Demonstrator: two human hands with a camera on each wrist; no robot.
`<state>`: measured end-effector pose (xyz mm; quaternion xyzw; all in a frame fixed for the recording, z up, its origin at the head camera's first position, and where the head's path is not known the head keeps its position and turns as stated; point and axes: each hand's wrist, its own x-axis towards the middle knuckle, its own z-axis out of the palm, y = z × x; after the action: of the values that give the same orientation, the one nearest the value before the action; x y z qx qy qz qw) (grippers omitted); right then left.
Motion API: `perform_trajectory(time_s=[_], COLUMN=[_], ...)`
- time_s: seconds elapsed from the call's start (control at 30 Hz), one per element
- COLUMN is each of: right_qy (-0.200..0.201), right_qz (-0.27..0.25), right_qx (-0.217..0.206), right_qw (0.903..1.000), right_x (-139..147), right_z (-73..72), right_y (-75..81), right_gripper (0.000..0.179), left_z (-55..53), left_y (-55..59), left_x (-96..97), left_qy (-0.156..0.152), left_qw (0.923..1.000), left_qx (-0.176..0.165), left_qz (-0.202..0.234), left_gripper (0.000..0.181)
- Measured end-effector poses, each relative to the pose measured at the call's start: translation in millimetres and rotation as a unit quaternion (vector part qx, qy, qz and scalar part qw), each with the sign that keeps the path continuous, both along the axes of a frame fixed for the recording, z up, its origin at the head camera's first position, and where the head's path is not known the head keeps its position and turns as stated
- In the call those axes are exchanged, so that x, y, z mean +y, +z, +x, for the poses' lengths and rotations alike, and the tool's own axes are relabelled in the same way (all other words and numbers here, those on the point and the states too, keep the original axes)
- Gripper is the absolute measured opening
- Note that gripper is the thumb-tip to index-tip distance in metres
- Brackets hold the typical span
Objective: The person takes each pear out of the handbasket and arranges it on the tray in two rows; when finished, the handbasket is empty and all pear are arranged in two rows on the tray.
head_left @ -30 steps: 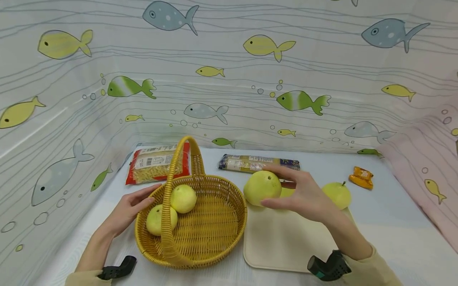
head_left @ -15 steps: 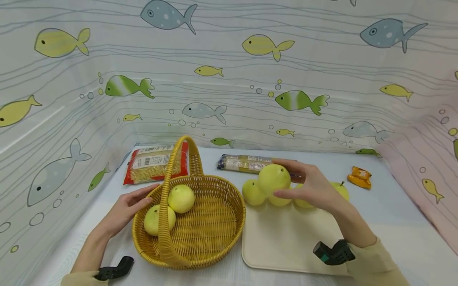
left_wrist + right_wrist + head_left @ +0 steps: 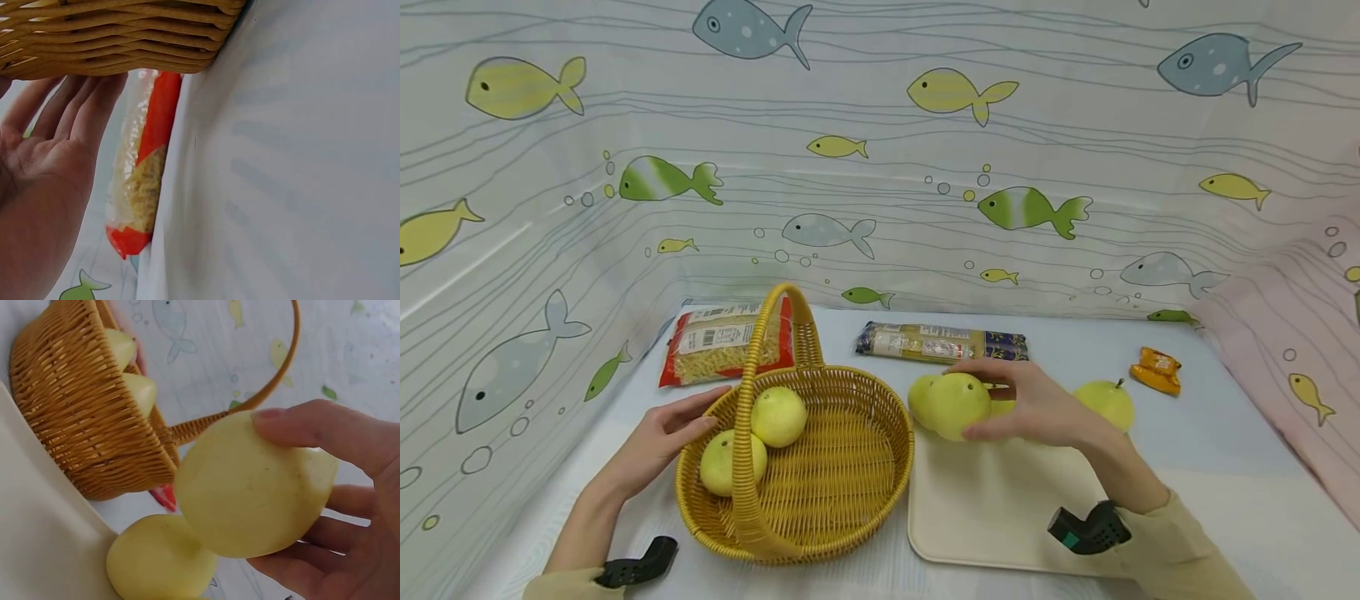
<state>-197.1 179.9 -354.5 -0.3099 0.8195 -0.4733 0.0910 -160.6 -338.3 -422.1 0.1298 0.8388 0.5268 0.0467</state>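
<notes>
In the head view my right hand grips a yellow pear over the far side of the cream tray. The right wrist view shows the thumb on one side of this pear and fingers on the other. Another pear sits right beside it on the tray. My left hand rests at the left rim of the wicker basket. Its fingers lie straight along the basket's outer wall in the left wrist view. Two pears lie inside the basket, left of its middle.
A red-edged pasta bag lies behind the basket. Further right is a long spaghetti packet. One stemmed pear sits at the tray's far right, and a small orange packet beyond it. The basket's tall handle arches up.
My right hand first moved the pear rightward and up, uncovering pears behind it, then brought it back left and lower over the tray's far side. My left hand stays at the basket rim.
</notes>
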Motion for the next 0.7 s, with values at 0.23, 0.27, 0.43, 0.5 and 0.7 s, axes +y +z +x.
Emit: perform_trajectory(time_s=[0.23, 0.27, 0.43, 0.5, 0.7], right_qy=[0.053, 0.063, 0.119, 0.139, 0.177], right_qz=[0.043, 0.046, 0.077, 0.089, 0.099], right_qx=[-0.012, -0.017, -0.035, -0.034, -0.024], right_qw=[0.9976, 0.9968, 0.9892, 0.9857, 0.9789], right_x=[-3.2, -3.3, -3.9, -4.7, -9.5], right_z=[-2.4, -2.5, -1.9, -2.1, -3.9], right_y=[-7.7, -8.6, -13.7, -16.6, -26.7], right_gripper=[0.065, 0.065, 0.069, 0.07, 0.067], left_z=[-1.2, -1.3, -1.0, -0.5, 1.5], left_y=[0.1, 0.1, 0.3, 0.7, 2.5], left_x=[-0.4, -0.2, 0.7, 1.2, 2.4], left_qy=[-0.002, -0.002, 0.004, 0.006, 0.004], left_qw=[1.0, 1.0, 1.0, 1.0, 1.0], left_qx=[-0.003, -0.004, -0.005, -0.004, -0.001], left_qz=[0.004, 0.005, -0.002, -0.006, 0.002], left_gripper=[0.047, 0.047, 0.048, 0.048, 0.048])
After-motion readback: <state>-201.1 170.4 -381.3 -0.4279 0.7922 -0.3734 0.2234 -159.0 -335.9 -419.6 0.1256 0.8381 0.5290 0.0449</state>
